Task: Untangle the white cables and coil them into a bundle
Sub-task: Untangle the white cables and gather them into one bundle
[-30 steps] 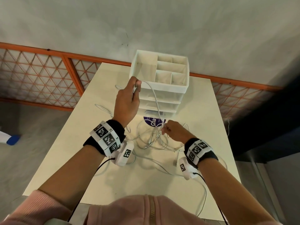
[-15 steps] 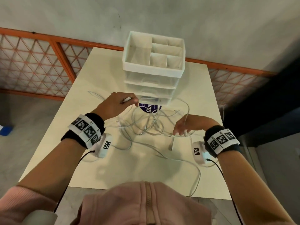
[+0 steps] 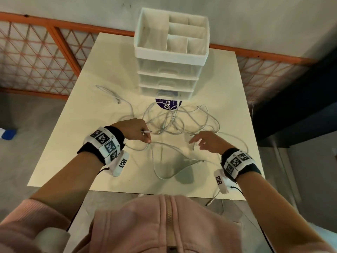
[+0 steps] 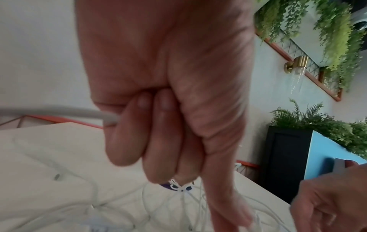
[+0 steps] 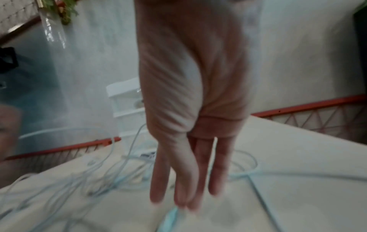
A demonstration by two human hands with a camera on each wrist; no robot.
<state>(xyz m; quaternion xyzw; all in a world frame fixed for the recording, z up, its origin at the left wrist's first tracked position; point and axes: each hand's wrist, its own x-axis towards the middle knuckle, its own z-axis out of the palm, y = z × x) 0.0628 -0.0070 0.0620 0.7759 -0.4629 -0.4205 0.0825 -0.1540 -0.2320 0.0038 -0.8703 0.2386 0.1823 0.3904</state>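
A tangle of white cables [image 3: 175, 123] sprawls over the middle of the cream table [image 3: 76, 143], with loops trailing toward the near edge. My left hand [image 3: 138, 132] is curled into a fist round one white cable end, whose plug [image 3: 146, 132] pokes out toward the tangle; the left wrist view shows the cable [image 4: 59, 112] running into the closed fingers [image 4: 127, 138]. My right hand [image 3: 202, 141] hovers just right of the tangle with straight, spread fingers [image 5: 178, 180] and holds nothing.
A white drawer organiser [image 3: 171, 52] with an open compartment top stands at the table's far side, a purple round label [image 3: 168, 105] at its foot. An orange lattice railing [image 3: 36, 52] runs behind. One cable plug [image 3: 209, 202] hangs over the near edge.
My left hand has come down and back from the organiser toward me, still gripping the cable end. My right hand has let go of the tangle, moved right and opened.
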